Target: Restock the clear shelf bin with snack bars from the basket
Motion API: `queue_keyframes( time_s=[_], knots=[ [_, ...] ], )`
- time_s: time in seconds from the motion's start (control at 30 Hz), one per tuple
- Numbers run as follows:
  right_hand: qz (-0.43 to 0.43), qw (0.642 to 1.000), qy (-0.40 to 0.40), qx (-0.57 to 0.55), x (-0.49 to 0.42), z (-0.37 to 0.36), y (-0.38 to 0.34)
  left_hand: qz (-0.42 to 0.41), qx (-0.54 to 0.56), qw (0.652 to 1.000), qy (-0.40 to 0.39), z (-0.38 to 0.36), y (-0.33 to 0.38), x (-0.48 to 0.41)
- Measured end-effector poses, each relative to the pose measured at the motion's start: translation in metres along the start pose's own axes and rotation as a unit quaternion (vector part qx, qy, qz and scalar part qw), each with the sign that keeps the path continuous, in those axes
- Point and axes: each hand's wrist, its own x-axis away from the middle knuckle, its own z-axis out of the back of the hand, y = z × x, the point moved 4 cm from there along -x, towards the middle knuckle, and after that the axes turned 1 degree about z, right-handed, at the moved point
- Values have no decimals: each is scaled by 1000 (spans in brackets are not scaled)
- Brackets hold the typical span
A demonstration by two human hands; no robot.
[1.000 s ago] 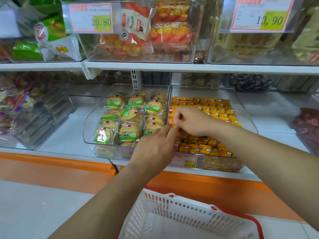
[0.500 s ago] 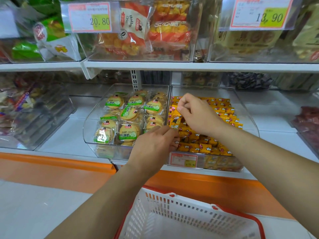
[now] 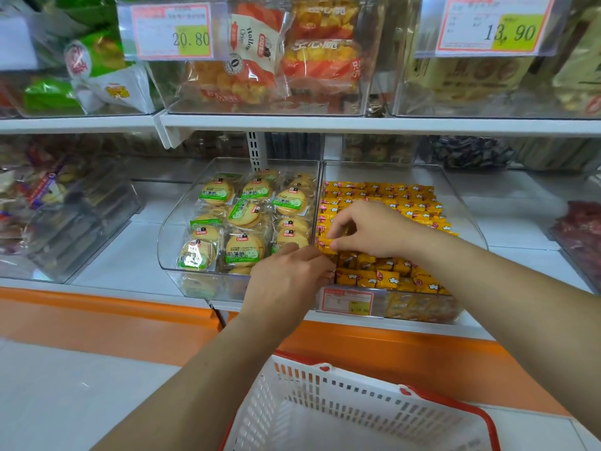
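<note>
A clear shelf bin (image 3: 468,219) on the lower shelf holds several rows of small yellow snack bars (image 3: 387,279). My right hand (image 3: 370,229) is over the bin's left side, its thumb and fingers pinching a yellow snack bar (image 3: 325,244) at the left edge. My left hand (image 3: 286,281) is at the bin's front left corner, fingers curled down among the bars there; what they hold is hidden. A white basket with a red rim (image 3: 357,408) sits below, its visible part holding nothing.
Next to the bin on the left is another clear bin (image 3: 172,242) with round green-labelled biscuit packs. A price tag (image 3: 346,301) hangs on the snack bin's front. The upper shelf (image 3: 357,123) overhangs with more bins. An orange ledge (image 3: 130,317) runs below.
My right hand has come back toward me and down to the bin's left edge, pinching a bar. My left hand stayed at the front left corner.
</note>
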Motion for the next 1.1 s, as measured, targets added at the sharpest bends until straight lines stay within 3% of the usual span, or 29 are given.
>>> queue_keyframes(
  time_s=[0.13, 0.37, 0.5, 0.6, 0.7, 0.83, 0.97, 1.1],
  knots=[
    [-14, 997, 13, 78, 4, -10, -2, -1, -28, 1000, -14, -8, 4, 8],
    [-38, 996, 30, 80, 3, -21, 4, 10, -51, 996, -78, -17, 7, 17],
    [-79, 996, 38, -6, 0, -27, 10, 28, -62, 996, -55, -3, 14, 14],
    [-99, 991, 59, -74, 7, -25, 14, 22, -10, 999, -27, -1, 24, 12],
    [-81, 986, 109, -97, 23, -13, 17, 32, 39, 993, -110, -20, 38, 15],
    [-64, 986, 149, -35, 63, 2, 27, 32, 7, 987, -157, -44, 40, 15],
    [-56, 991, 56, 107, 102, -19, 36, 13, -20, 988, -151, -55, 43, 11],
    [-56, 983, 31, 172, 107, -36, 40, 15, -46, 986, -161, -60, 42, 10]
  ],
)
